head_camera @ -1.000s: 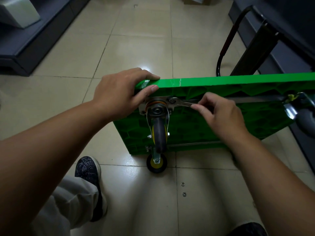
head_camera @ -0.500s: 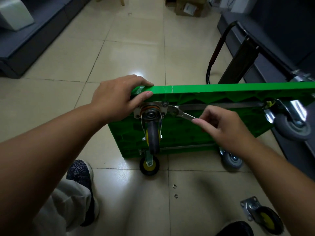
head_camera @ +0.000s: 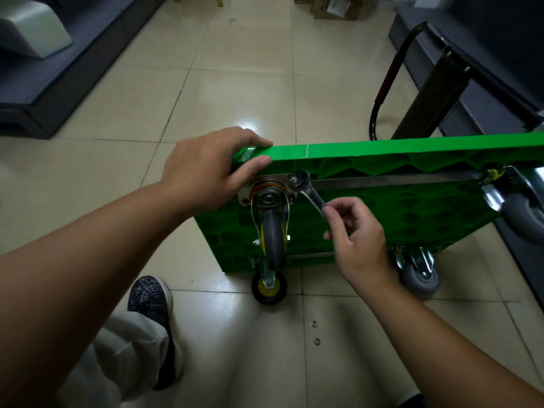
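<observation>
A green plastic cart platform [head_camera: 382, 213] stands on its edge on the floor, underside facing me. My left hand [head_camera: 206, 169] grips its top left corner, fingers over the edge and thumb on the underside. A grey caster with a yellow hub [head_camera: 273, 234] is bolted at that corner on a metal plate. A steel wrench [head_camera: 309, 192] has its head on a bolt at the plate's upper right. My right hand [head_camera: 356, 237] pinches the wrench's handle, which slants down to the right.
Other casters sit at the lower left [head_camera: 269, 285], lower right [head_camera: 419, 270] and right edge [head_camera: 521, 213]. Two small washers [head_camera: 315, 332] lie on the tiled floor. The cart's black handle [head_camera: 388, 78] lies behind. My shoe [head_camera: 150, 301] is lower left. Dark furniture flanks both sides.
My right hand has swung the wrench handle downward, from nearly level along the metal strip to slanting down-right. The left hand stays on the corner. The view has tilted up.
</observation>
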`<action>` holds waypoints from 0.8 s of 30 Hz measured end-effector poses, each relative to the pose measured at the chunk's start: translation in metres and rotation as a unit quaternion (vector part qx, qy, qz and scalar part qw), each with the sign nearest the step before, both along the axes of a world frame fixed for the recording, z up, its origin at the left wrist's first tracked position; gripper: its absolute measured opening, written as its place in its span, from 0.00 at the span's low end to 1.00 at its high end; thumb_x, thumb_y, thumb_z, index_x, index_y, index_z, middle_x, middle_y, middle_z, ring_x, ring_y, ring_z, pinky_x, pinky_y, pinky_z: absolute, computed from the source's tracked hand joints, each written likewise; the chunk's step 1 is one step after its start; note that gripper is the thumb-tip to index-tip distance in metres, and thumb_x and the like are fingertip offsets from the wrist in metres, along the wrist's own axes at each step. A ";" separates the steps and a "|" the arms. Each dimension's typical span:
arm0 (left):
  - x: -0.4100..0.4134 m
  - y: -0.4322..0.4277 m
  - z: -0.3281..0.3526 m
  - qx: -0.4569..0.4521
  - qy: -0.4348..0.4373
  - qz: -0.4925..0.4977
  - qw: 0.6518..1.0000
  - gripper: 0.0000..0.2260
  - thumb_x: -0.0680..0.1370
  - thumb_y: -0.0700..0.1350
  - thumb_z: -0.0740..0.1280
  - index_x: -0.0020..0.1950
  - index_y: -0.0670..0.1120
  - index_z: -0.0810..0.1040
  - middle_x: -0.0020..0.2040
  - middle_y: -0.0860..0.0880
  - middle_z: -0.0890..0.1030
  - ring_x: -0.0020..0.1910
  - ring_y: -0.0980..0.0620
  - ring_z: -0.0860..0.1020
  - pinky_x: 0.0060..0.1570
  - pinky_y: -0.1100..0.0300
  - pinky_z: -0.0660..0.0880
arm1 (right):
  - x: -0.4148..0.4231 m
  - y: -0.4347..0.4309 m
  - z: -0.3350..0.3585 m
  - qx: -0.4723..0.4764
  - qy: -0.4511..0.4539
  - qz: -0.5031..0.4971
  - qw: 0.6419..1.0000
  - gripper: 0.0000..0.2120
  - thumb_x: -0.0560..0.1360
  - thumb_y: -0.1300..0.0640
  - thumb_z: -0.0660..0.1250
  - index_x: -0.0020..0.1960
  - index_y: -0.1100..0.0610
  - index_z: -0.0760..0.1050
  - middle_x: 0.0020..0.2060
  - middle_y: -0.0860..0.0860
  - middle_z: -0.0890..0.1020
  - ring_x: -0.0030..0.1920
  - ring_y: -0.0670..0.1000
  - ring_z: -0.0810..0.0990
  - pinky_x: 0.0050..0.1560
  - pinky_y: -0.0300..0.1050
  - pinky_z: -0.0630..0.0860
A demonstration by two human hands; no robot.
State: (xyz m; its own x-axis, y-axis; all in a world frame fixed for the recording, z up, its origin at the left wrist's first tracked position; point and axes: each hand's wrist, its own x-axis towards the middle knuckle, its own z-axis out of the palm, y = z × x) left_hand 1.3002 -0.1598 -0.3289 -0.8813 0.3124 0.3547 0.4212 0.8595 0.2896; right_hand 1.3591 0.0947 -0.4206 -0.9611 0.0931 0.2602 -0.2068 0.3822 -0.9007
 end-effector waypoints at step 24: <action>0.001 0.002 0.002 -0.014 -0.001 0.011 1.000 0.20 0.81 0.64 0.56 0.68 0.60 0.76 0.58 0.58 0.81 0.52 0.53 0.79 0.39 0.58 0.67 | -0.027 -0.037 -0.036 -0.118 -0.028 -0.035 0.992 0.08 0.79 0.60 0.69 0.43 0.50 0.77 0.36 0.45 0.82 0.39 0.44 0.83 0.38 0.35 0.77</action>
